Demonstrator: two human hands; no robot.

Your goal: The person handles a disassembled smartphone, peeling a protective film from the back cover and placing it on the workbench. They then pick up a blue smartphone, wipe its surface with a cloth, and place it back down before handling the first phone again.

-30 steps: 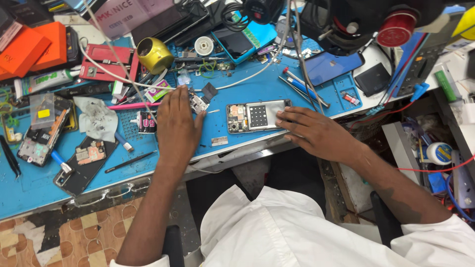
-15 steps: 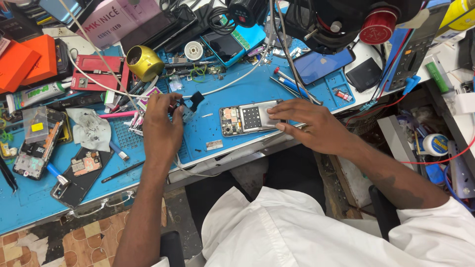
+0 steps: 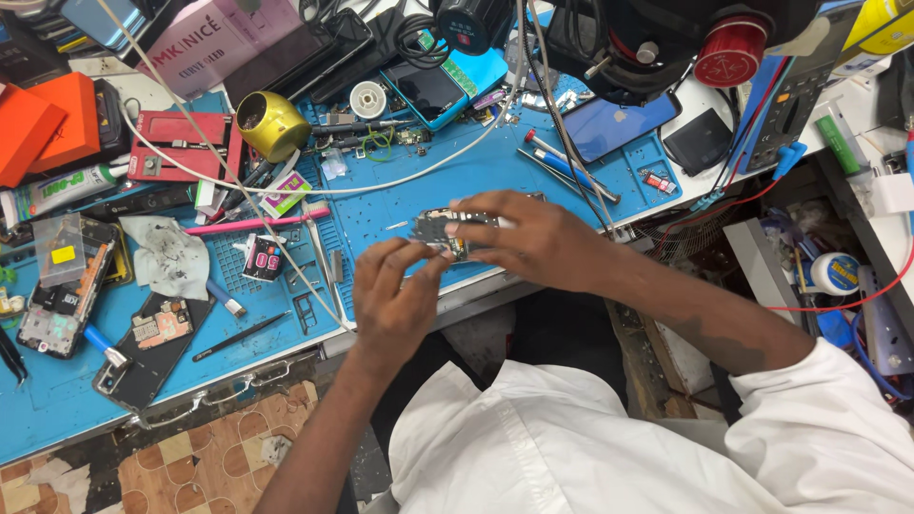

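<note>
An opened phone body with its circuit board showing (image 3: pixel 440 231) lies near the front edge of the blue work mat (image 3: pixel 400 205). My right hand (image 3: pixel 528 240) covers its right half and grips it from above. My left hand (image 3: pixel 400 300) comes in from below, fingers curled, with the fingertips touching the phone's left end. Most of the phone is hidden under the two hands.
Tweezers and thin tools (image 3: pixel 319 257) lie left of my hands, with a pink pen (image 3: pixel 255 224), a yellow cup (image 3: pixel 271 124), a white cable (image 3: pixel 333 188) and a red fixture (image 3: pixel 186 145). Dismantled phones (image 3: pixel 143 347) sit at the left. Screwdrivers (image 3: pixel 566 167) lie to the right.
My left hand left the tools at the mat's middle and moved right to the phone. My right hand slid further over the phone, which now sits closer to the front edge.
</note>
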